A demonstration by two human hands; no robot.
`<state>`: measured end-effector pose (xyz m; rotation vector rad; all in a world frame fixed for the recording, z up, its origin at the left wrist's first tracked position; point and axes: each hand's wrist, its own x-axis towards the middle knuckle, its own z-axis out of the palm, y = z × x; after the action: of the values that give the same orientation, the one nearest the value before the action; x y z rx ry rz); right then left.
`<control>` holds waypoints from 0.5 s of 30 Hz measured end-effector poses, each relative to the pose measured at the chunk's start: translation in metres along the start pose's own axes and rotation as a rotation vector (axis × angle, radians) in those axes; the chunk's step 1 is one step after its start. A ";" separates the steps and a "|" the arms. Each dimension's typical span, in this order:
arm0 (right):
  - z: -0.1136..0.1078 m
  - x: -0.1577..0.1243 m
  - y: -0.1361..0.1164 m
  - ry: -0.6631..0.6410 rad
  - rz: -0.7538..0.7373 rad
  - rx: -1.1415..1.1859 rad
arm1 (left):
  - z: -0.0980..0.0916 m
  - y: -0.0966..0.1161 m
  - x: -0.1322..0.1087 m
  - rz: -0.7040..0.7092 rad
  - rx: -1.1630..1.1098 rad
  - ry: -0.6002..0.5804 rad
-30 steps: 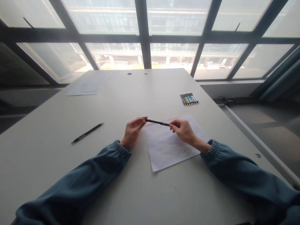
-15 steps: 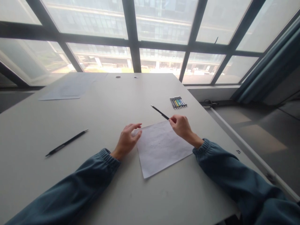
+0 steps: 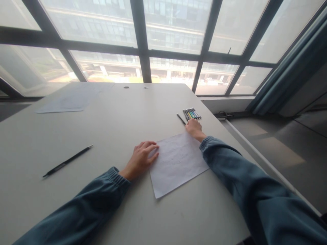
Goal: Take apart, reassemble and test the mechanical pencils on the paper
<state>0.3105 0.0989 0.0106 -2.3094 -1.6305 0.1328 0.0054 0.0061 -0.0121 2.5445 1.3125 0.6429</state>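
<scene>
My right hand (image 3: 194,128) is closed around the near end of a slim black pen (image 3: 181,119), beyond the upper right part of the white paper sheet (image 3: 178,163). Just past that hand lies a row of several pens (image 3: 191,113), black with yellow, green and blue ones among them. The held pen is a little left of this row. Flat on the left edge of the sheet rests my left hand (image 3: 143,157), fingers stretched out and nothing in it. Faint marks show on the paper.
Off to the left on the white table (image 3: 107,190) lies a single black pen (image 3: 67,161). More paper sheets (image 3: 66,100) are at the far left. Two round fittings sit near the back edge, below the windows. The table's right edge drops to a floor with a white rail (image 3: 255,156).
My right hand has moved away from me with the pen, toward the row of pens. My left hand has flattened and come down on the paper's edge. The view has shifted slightly.
</scene>
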 end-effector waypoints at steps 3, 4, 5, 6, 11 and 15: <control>0.005 0.011 -0.001 0.001 0.029 0.007 | 0.000 0.001 0.000 -0.006 -0.006 -0.002; 0.006 0.014 -0.002 0.003 0.037 0.009 | 0.000 0.001 0.000 -0.007 -0.009 0.000; 0.007 0.017 -0.002 0.006 0.044 0.010 | 0.000 0.001 0.000 -0.006 -0.012 0.005; 0.009 0.020 -0.003 0.010 0.049 0.012 | 0.000 0.001 0.000 -0.005 -0.015 0.009; 0.014 0.028 -0.008 0.032 0.073 0.024 | 0.001 0.001 -0.001 0.001 -0.019 0.015; 0.016 0.031 -0.010 0.045 0.092 0.041 | 0.001 0.001 -0.001 -0.004 -0.019 0.009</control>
<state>0.3079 0.1336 0.0020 -2.3397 -1.4865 0.1325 0.0057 0.0047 -0.0128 2.5259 1.3076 0.6644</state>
